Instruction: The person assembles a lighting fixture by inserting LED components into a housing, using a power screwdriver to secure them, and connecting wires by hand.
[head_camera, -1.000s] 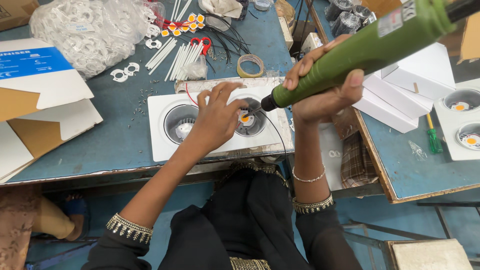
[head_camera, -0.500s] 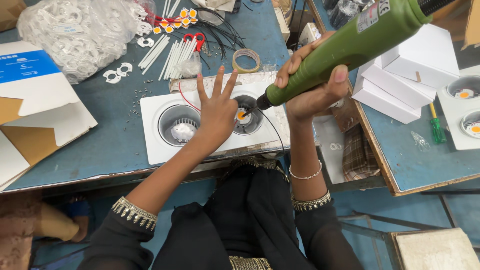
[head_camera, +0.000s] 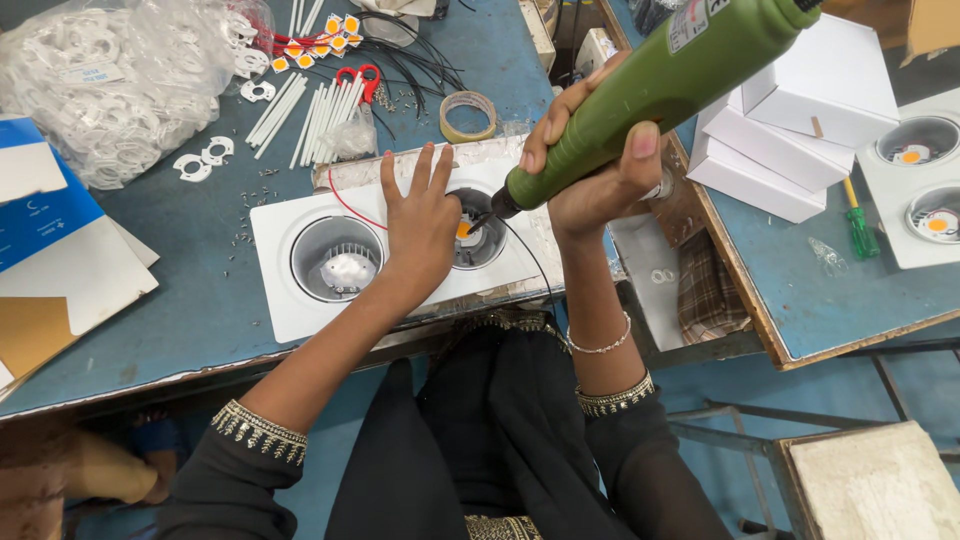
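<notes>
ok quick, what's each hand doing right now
left hand: open, flat on the white light fixture
right hand: closed around the green electric screwdriver

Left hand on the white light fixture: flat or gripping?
Flat. The left hand lies palm-down, fingers spread, on the white fixture beside the right-side socket; the fingers curl around nothing.

Green electric screwdriver (head_camera: 660, 85): matt plastic body, smooth, gripped in the right hand (head_camera: 590, 170). White twin downlight housing (head_camera: 400, 245) under the flat left hand (head_camera: 420, 225): smooth painted finish, probably metal; its left recess shows ribbed grey metal. Blue table top (head_camera: 180, 330): painted, scuffed and scratched. At 10 o'clock, clear plastic bag (head_camera: 110, 80), glossy and crinkled. At 2 o'clock, white boxes (head_camera: 800, 130), matt card. Tape roll (head_camera: 467, 115), shiny.
</notes>
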